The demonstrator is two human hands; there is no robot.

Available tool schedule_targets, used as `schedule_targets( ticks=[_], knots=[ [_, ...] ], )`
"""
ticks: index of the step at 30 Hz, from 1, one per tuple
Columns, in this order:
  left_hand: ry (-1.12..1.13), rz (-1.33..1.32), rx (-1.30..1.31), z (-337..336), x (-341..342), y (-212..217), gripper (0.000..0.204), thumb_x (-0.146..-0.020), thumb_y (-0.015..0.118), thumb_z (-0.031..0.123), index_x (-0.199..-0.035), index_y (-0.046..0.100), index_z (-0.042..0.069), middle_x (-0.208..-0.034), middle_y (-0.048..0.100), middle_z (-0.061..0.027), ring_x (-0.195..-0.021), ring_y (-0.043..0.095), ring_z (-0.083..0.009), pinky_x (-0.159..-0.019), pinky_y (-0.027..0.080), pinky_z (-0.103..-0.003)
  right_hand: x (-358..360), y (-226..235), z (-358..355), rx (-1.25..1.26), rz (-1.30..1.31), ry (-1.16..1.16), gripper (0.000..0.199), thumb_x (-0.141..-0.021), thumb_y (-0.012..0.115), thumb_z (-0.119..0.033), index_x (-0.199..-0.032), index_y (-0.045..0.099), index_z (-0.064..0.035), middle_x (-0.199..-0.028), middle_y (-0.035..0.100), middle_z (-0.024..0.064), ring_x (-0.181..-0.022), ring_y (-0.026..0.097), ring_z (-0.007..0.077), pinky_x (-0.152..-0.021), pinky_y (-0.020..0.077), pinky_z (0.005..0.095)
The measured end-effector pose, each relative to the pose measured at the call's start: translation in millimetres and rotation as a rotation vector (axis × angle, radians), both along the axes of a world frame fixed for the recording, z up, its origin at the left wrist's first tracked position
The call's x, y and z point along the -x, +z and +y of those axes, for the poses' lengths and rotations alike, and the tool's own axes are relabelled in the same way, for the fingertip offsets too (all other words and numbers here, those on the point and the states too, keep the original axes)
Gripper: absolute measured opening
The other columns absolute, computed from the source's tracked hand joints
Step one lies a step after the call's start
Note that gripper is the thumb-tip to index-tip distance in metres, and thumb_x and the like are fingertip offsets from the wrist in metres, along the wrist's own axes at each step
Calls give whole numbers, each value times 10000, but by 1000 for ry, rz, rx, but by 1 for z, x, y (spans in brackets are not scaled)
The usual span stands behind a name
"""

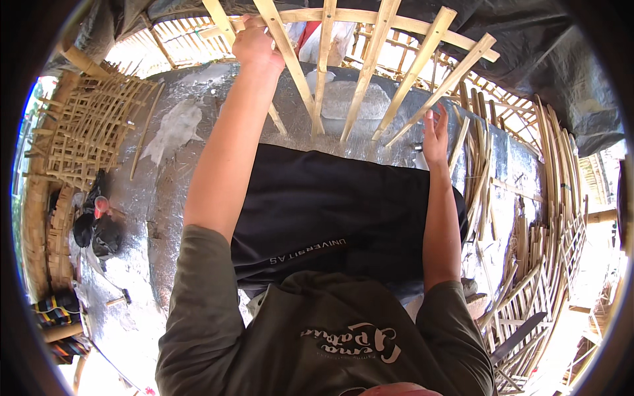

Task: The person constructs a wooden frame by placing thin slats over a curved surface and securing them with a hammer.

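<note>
A bamboo slat frame (370,59) stands tilted in front of me, with several pale upright slats fixed to a cross slat at the top. My left hand (254,43) is raised and closed around the upper part of one slat near the cross piece. My right hand (434,135) is lower, at the bottom end of the rightmost slat, fingers stretched along it and touching it. My lap in dark shorts (330,211) lies below the frame.
A woven bamboo lattice panel (89,132) lies at the left. Loose bamboo strips (479,178) and stacked lattice pieces (541,264) fill the right side. A small hammer (119,300) and dark tools (96,228) sit on the grey floor (172,191) at left.
</note>
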State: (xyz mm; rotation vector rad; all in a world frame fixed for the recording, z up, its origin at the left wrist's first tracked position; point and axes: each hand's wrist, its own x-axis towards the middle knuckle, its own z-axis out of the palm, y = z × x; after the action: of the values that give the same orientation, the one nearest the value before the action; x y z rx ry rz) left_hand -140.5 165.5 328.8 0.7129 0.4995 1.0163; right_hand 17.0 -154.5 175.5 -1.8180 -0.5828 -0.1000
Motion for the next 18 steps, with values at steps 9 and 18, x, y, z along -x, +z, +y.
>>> schedule_targets(
  ticks=[9, 18],
  knots=[
    [-35, -5, 3, 9, 7, -4, 463, -1034, 353, 296, -1476, 226, 249, -1478, 330, -139, -1291, 443, -276, -1112, 192, -603, 2, -6, 4, 217, -42, -16, 647, -921, 593, -386, -1380, 353, 1, -1145, 602, 224, -977, 643, 309, -809, 511, 394],
    [-61, -149, 160, 25, -12, 2, 457, -1015, 395, 362, -1441, 251, 278, -1387, 448, -102, -1252, 495, -261, -1099, 174, -642, -3, -7, 4, 200, -75, -69, 576, -958, 535, -362, -1365, 376, 13, -1099, 627, 216, -932, 645, 308, -811, 503, 392]
  ],
)
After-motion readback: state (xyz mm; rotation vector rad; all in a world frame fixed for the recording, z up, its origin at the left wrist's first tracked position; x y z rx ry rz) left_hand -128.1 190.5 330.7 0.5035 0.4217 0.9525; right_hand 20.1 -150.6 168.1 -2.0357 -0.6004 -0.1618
